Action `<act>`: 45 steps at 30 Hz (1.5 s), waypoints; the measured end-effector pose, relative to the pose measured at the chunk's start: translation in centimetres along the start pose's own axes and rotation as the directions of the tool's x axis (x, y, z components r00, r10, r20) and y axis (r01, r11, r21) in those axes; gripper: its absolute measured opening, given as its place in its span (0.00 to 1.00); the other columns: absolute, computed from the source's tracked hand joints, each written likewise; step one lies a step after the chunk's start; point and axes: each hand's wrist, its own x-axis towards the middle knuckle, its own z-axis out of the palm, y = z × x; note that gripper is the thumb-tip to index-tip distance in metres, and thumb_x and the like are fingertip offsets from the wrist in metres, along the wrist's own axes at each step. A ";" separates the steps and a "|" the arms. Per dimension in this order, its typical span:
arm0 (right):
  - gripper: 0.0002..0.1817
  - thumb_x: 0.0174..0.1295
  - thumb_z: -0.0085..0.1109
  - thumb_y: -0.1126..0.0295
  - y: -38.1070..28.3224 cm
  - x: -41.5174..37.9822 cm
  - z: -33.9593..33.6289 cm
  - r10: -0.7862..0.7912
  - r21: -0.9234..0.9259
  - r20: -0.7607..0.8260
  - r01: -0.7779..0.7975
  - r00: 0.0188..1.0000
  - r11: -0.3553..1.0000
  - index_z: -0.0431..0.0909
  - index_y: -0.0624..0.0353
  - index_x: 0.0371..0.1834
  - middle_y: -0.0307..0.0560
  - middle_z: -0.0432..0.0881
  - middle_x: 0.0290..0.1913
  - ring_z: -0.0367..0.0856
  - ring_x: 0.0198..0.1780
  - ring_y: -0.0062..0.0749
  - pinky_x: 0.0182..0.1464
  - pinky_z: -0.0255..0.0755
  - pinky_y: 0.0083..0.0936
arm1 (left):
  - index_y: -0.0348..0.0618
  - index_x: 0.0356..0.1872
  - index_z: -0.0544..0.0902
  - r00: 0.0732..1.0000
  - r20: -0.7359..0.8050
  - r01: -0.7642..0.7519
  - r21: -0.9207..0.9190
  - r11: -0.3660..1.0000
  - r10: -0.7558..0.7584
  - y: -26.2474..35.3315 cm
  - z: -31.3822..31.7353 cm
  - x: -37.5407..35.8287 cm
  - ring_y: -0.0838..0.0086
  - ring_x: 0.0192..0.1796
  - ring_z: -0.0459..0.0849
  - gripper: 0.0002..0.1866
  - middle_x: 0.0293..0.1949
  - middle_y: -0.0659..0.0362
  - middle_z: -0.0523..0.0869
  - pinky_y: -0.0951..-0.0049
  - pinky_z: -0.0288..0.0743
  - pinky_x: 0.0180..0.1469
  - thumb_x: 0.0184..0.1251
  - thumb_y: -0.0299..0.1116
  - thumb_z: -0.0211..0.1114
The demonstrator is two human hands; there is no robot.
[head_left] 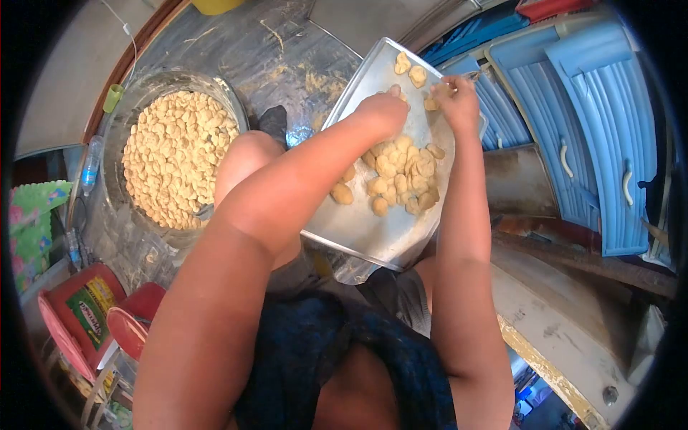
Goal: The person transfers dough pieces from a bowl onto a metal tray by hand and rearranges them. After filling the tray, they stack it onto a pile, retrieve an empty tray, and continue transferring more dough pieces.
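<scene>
A metal baking tray (344, 244) rests across my lap, slightly turned. On it lies a heap of pale, lumpy dough pieces (401, 172), with several more apart from it along the left edge and at the far end. My left hand (385, 115) is curled low over the far half of the tray, its fingertips beside a dough piece and partly hidden. Near the far right rim, my right hand (459, 104) pinches with thumb and fingers at a dough piece (431, 102).
A large round basin (233, 97) full of similar pieces stands on the dusty floor at left. Blue louvred panels (602, 129) with white handles line the right. Red tubs (75, 315) sit at lower left, and a plastic bottle (91, 165) lies beside the basin.
</scene>
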 end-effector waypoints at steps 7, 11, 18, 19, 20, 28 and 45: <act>0.17 0.48 0.65 0.67 3.8 -2.8 0.1 -0.040 0.057 0.068 0.036 0.997 0.998 0.79 0.52 0.45 0.51 0.81 0.38 0.80 0.42 0.45 0.47 0.72 0.34 | 0.42 0.58 0.74 0.997 0.071 -0.032 -0.026 0.999 0.033 0.7 -1.1 -0.4 0.54 0.53 0.77 0.24 0.60 0.45 0.67 0.63 0.70 0.58 0.57 0.31 0.58; 0.17 0.48 0.63 0.70 5.3 -2.3 -0.2 0.339 0.359 -0.206 -0.251 0.918 0.899 0.79 0.57 0.44 0.53 0.81 0.40 0.79 0.43 0.47 0.48 0.72 0.34 | 0.39 0.58 0.73 0.996 0.084 -0.034 -0.074 0.997 0.040 0.7 -0.9 -0.4 0.54 0.53 0.77 0.26 0.61 0.45 0.67 0.63 0.70 0.58 0.56 0.35 0.61; 0.17 0.50 0.63 0.72 5.0 -1.9 0.6 0.053 0.023 -0.147 -0.050 0.988 0.998 0.80 0.52 0.46 0.50 0.79 0.41 0.79 0.42 0.42 0.48 0.71 0.31 | 0.37 0.55 0.74 0.996 0.078 -0.042 -0.064 0.997 0.047 0.6 -0.6 0.1 0.54 0.53 0.77 0.25 0.59 0.46 0.67 0.63 0.70 0.57 0.56 0.37 0.62; 0.17 0.50 0.63 0.72 5.2 -1.8 0.5 0.025 0.055 -0.131 -0.018 0.991 0.998 0.80 0.53 0.46 0.49 0.79 0.40 0.79 0.42 0.40 0.47 0.72 0.30 | 0.36 0.55 0.75 0.995 0.087 -0.050 -0.046 0.998 0.054 0.6 -0.6 0.2 0.54 0.53 0.77 0.25 0.59 0.46 0.67 0.63 0.70 0.57 0.56 0.37 0.62; 0.18 0.50 0.64 0.72 5.3 -1.8 0.4 -0.002 0.087 -0.116 0.012 0.993 0.996 0.79 0.53 0.47 0.48 0.78 0.38 0.79 0.41 0.38 0.46 0.72 0.29 | 0.36 0.55 0.75 0.995 0.089 -0.050 -0.046 0.998 0.054 0.6 -0.6 0.3 0.54 0.53 0.77 0.25 0.59 0.46 0.67 0.63 0.70 0.57 0.56 0.37 0.62; 0.16 0.51 0.63 0.71 5.0 -2.8 -0.8 0.006 0.142 -0.145 0.015 0.989 0.990 0.79 0.56 0.45 0.46 0.77 0.34 0.77 0.33 0.31 0.39 0.72 0.26 | 0.34 0.54 0.75 0.996 0.051 -0.067 -0.050 0.997 0.069 0.6 -0.2 0.1 0.53 0.55 0.76 0.25 0.65 0.45 0.63 0.64 0.69 0.59 0.56 0.37 0.63; 0.10 0.51 0.60 0.71 8.4 -3.7 -1.3 -0.022 -0.042 -0.120 0.017 0.993 0.999 0.81 0.64 0.36 0.55 0.82 0.40 0.80 0.39 0.46 0.45 0.72 0.33 | 0.33 0.54 0.74 0.995 0.068 -0.064 -0.039 0.997 0.067 0.5 0.0 0.4 0.53 0.56 0.76 0.25 0.67 0.45 0.59 0.63 0.69 0.60 0.57 0.37 0.63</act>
